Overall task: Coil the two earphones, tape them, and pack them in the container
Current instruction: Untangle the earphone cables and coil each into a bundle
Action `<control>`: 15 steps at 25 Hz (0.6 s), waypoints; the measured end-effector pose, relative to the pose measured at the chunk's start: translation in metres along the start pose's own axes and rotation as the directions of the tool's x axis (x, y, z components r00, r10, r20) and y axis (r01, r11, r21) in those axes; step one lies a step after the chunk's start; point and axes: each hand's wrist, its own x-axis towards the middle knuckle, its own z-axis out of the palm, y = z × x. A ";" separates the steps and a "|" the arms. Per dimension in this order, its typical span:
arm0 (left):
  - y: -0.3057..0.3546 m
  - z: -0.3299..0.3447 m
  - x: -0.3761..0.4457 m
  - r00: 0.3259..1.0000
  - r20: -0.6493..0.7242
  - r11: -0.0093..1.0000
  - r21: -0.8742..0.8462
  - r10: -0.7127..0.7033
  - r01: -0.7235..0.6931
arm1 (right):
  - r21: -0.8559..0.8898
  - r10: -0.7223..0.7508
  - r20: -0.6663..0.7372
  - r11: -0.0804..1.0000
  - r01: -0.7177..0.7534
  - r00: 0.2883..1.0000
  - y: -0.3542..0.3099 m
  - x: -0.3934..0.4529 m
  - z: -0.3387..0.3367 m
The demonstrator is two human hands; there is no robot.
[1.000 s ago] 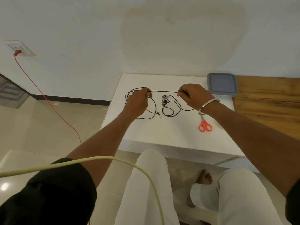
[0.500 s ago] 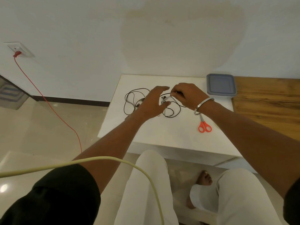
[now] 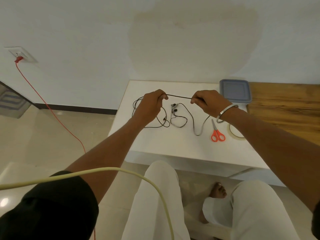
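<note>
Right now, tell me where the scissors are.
In the head view, the orange-handled scissors lie on the white table, right of the earphone cables, just left of the tape roll, below the right wrist.

Bare tabletop (image 3: 173,146) along the near edge, open for hands. Loose black earphone cords (image 3: 178,118) sprawl mid-table. One cord is held taut between the left hand (image 3: 150,105) and right hand (image 3: 207,101), barring the middle. Red-handled scissors (image 3: 217,133) and tape roll (image 3: 236,131) crowd the right side. Lidded container (image 3: 234,91) takes the far right corner.

Black sleeve (image 3: 52,205), silver bangle (image 3: 226,112), seemingly white trousers (image 3: 155,205)
</note>
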 end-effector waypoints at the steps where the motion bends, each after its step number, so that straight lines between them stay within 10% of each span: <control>1: -0.008 -0.002 -0.001 0.999 -0.028 0.999 0.012 -0.039 0.039 | -0.005 0.009 -0.005 1.000 -0.009 1.000 0.002 -0.001 -0.001; 6: -0.026 -0.002 -0.008 0.981 -0.084 0.969 0.161 -0.174 0.186 | -0.017 -0.003 -0.023 1.000 0.002 1.000 -0.001 0.002 -0.002; 15: 0.029 0.026 0.000 0.977 0.149 0.987 0.043 0.150 -0.158 | -0.064 -0.058 0.010 0.996 0.058 0.998 -0.025 0.015 0.005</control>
